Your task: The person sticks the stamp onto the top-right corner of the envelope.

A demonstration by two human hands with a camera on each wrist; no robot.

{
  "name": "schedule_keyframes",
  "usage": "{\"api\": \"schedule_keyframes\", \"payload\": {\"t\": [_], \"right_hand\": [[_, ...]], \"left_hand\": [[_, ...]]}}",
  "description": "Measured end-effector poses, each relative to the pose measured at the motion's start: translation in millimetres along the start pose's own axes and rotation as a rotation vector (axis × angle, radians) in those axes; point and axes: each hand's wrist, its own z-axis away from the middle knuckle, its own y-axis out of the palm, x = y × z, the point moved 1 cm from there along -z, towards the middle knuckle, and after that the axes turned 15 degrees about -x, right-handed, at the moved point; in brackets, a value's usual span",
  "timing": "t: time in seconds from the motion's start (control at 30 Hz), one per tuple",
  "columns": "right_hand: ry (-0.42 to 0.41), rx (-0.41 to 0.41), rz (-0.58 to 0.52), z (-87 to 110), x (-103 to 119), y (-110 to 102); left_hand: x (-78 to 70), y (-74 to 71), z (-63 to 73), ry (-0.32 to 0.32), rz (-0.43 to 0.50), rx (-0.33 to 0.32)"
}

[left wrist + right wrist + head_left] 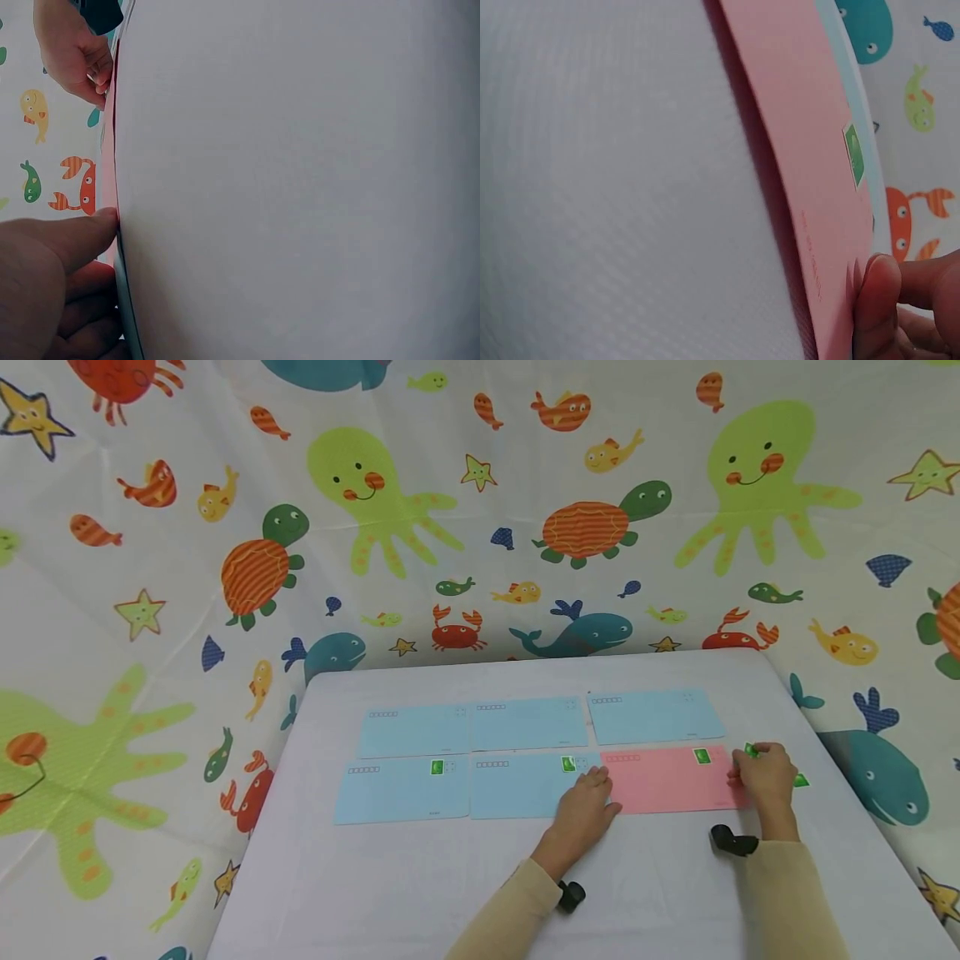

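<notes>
A pink envelope (660,783) with a green stamp (701,757) at its upper right lies at the right end of the front row. My right hand (767,777) is at its right edge, thumb and fingers pinching that end; in the right wrist view the thumb (881,281) is against the envelope. My left hand (581,822) rests over the seam between the pink envelope and the stamped blue envelope (517,789) beside it. The left thumb (94,236) touches the pink envelope's near edge. Loose green stamps (802,781) lie around the right hand.
Another stamped blue envelope (401,793) lies at the front left. Behind are three blue envelopes without stamps, one (652,718) at the right. All lie on a white-covered table (360,893). A cloth with sea animals (495,527) hangs behind. Each wrist wears a black camera (572,897).
</notes>
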Motion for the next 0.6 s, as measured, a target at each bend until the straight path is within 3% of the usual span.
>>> {"api": "schedule_keyframes", "payload": {"t": [0.6], "right_hand": [[0.044, 0.01, -0.063, -3.8, -4.7, 2.1]], "left_hand": [[-0.3, 1.6, 0.1, 0.014, 0.01, -0.032]]}}
